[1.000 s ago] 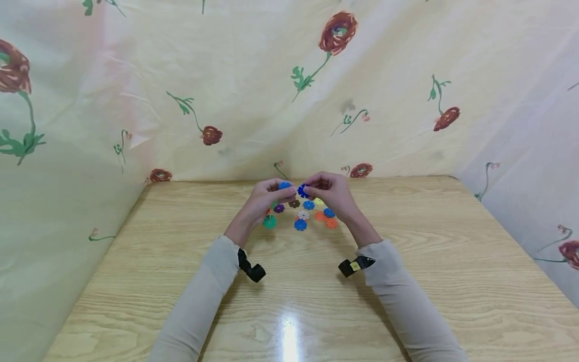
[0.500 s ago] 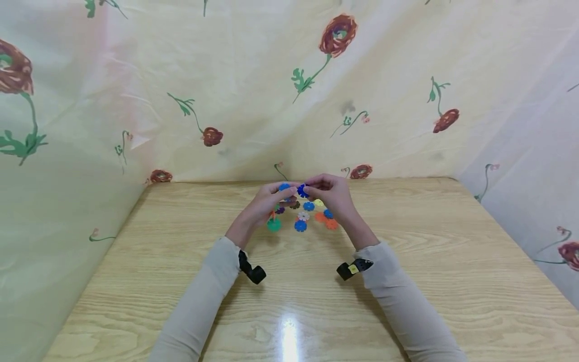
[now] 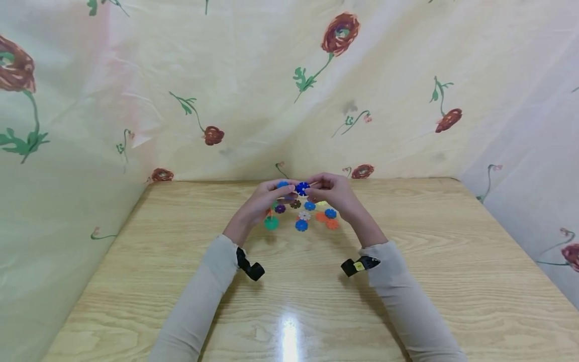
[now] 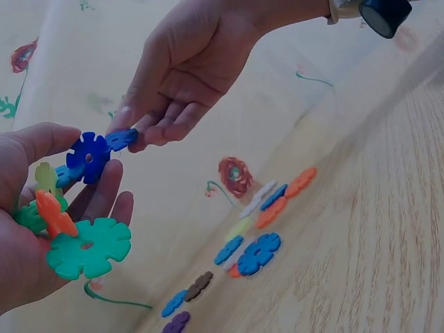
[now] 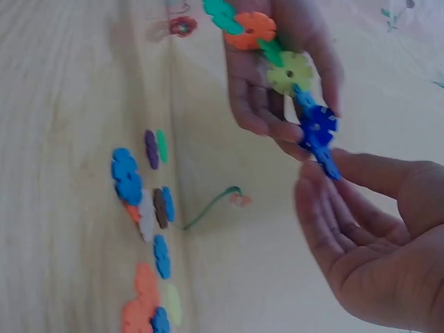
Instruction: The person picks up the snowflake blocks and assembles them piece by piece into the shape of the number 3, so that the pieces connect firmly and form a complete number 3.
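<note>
My left hand (image 3: 258, 203) holds a chain of interlocking plastic snowflake discs above the table. In the left wrist view the chain shows a green disc (image 4: 89, 248), an orange disc (image 4: 55, 214), a yellow disc (image 4: 47, 177) and a dark blue disc (image 4: 89, 158), which the left thumb and fingers pinch. A lighter blue disc (image 4: 121, 139) slots edgewise into the dark blue one at the chain's end. My right hand (image 3: 336, 196) pinches this end disc between thumb and fingertips, seen also in the right wrist view. The palm partly hides the chain's middle.
Loose discs lie on the wooden table (image 3: 289, 271) below the hands: a blue disc (image 3: 301, 225), a white disc (image 3: 304, 215), an orange disc (image 3: 332, 224), a purple disc (image 3: 280, 208) and several others. A flowered cloth (image 3: 253, 100) hangs behind the table's far edge.
My right thumb has slid slightly right, off the dark blue disc, which now shows more fully. My left hand and its chain have stayed nearly in place.
</note>
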Motion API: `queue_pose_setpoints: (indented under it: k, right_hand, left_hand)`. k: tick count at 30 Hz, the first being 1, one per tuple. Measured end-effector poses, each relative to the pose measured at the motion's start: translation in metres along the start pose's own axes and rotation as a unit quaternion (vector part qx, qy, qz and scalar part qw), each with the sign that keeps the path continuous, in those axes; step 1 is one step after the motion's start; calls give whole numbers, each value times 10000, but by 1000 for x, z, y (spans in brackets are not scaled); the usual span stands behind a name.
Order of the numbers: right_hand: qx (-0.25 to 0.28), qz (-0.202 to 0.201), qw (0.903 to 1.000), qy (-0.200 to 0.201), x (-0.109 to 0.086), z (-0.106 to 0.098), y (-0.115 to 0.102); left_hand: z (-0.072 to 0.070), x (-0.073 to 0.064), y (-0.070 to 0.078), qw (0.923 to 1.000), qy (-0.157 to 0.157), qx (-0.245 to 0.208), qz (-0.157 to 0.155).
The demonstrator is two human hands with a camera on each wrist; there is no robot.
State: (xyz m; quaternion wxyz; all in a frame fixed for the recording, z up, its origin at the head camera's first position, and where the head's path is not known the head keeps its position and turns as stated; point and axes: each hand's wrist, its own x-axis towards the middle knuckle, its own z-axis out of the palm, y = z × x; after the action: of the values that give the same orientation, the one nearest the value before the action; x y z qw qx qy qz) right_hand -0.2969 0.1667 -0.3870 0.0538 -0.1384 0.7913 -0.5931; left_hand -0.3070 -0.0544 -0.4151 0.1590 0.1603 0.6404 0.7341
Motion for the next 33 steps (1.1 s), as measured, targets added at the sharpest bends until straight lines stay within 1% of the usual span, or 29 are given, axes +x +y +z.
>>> queue_pose_setpoints:
  k: [4,8,11,15,17,20,23,28,29,33]
  right_hand:
    - [-403,213,9983,-375,-2,-8,0]
    - [-904,433,9914,-844,-4,-12,8]
    - [-1340,336,9817,-1311,-4,-11,17]
    - [-1653,124,9683,-1869,-4,-7,26]
    - [-1760,86,9629,-2042,-5,-5,29]
    - [-2062,-57,9544,-2158,-5,-1,33]
    - [-2372,-169,9465,-2180,-4,3,35]
    - [-2788,-162,9345,-2206,-4,10,35]
    - [-2857,-145,9327,-2196,-4,11,35]
    - [-2997,-132,9309,-2085,-6,15,35]
  left_hand:
    - [-2,1,-1,9999,33,105,-28]
    - [-4,1,-1,9998,35,220,-17]
    - [-4,1,0,9997,14,262,-8]
    - [-4,1,-1,9993,-109,359,-47]
    - [-4,1,-2,9988,-174,434,-109]
    - [-4,0,-2,9982,-214,521,-223]
    - [-4,-1,-3,9975,-187,603,-305]
    - [-5,0,-4,9971,-141,679,-308]
    - [-5,0,-4,9973,-140,650,-300]
    - [-6,0,-4,9981,-160,547,-252]
